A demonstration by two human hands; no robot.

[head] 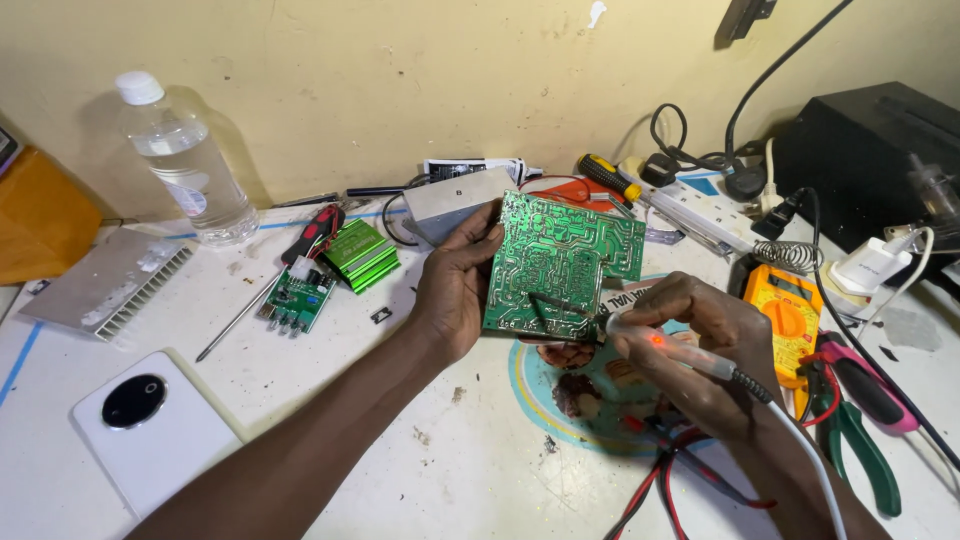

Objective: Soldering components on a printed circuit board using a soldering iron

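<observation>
Green board: we grip the circuit board [560,265] by its edge in our left hand [455,285], raised over the white table [330,420].
Right hand [700,350]: we close our fingers around the soldering iron [660,345], tip touching the board.

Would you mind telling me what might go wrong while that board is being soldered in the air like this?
The left hand holds the green circuit board unsupported, so it may wobble under the soldering iron in the right hand. The fingers sit near the hot tip. The iron's white cable crosses loose red wires and could snag.
</observation>
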